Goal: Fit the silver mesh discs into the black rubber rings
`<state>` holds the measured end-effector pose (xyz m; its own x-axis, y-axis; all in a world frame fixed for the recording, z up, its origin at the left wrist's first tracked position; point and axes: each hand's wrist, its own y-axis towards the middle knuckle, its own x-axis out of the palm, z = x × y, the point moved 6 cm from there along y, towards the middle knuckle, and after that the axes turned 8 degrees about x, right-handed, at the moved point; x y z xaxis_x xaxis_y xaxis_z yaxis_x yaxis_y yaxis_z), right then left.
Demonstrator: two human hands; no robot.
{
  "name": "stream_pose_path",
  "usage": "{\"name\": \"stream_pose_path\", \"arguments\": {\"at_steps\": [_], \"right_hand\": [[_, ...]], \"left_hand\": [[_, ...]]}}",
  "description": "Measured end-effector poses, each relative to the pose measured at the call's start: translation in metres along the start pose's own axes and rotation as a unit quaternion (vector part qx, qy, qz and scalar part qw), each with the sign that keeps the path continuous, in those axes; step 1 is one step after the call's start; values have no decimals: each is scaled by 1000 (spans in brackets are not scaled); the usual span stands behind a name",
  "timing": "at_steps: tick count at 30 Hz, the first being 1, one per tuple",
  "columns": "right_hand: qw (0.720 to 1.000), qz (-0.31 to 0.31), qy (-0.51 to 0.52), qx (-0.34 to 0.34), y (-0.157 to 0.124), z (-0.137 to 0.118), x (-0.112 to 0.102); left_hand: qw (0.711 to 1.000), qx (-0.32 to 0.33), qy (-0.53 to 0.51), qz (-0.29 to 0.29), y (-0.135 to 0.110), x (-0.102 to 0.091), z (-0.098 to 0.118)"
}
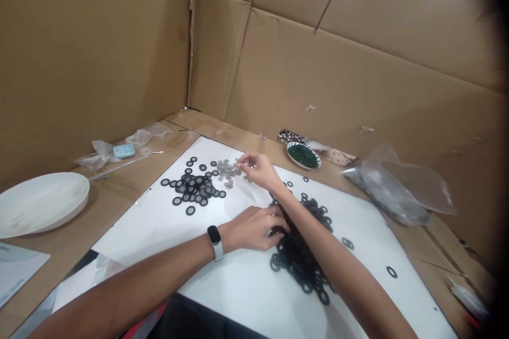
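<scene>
My left hand [257, 228], with a watch [214, 241] on its wrist, reaches into a heap of black rings [298, 254]. Its fingers are bent round a black ring at the heap's left side. Farther off, my right hand [258, 168] is closed in a pinch over a small cluster of grey discs [227, 169]. What its fingertips hold is too small to make out. To the left of the cluster lies a pile of black rings with grey centres [194, 186], some of them loose around it. My right forearm crosses above the heap of black rings and hides part of it.
All this lies on a white board [222, 275]. Behind it stands a small dish of dark green material [303, 155], with a clear plastic bag [397, 185] to its right. A white bowl [43, 204] and a blue case [124, 151] stand left. Cardboard walls [338, 74] enclose the space.
</scene>
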<state>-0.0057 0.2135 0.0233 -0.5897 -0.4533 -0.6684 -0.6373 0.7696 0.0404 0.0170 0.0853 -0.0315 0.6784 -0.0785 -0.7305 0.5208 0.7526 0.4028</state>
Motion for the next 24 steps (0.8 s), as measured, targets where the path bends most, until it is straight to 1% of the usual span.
{"name": "stream_pose_path", "arguments": {"at_steps": [4,9,12,15,17,19,22,24], "right_hand": [[994,62,91,3,-34,14,-33],[980,117,155,41,-96,46,-70],[975,131,167,67,-130,65,-81],[973,136,168,78,-152,78,-86],[974,136,164,80,-157,82,-89],[976,126,158,78,-154,81,-90],[984,86,143,70,-134,74,-86],[989,41,127,66,-114,68,-76]], "left_hand": [[1000,-6,-4,13,-1,-3,2],[999,-15,-31,36,-5,-9,6],[997,-22,-52,45,-6,-9,8],[997,-21,-63,37,-7,-6,9],[997,-15,-64,29,-7,-4,10],[998,-7,-61,24,-7,-3,11],[998,3,-55,21,-6,-3,14],[998,11,-51,15,-6,-2,17]]}}
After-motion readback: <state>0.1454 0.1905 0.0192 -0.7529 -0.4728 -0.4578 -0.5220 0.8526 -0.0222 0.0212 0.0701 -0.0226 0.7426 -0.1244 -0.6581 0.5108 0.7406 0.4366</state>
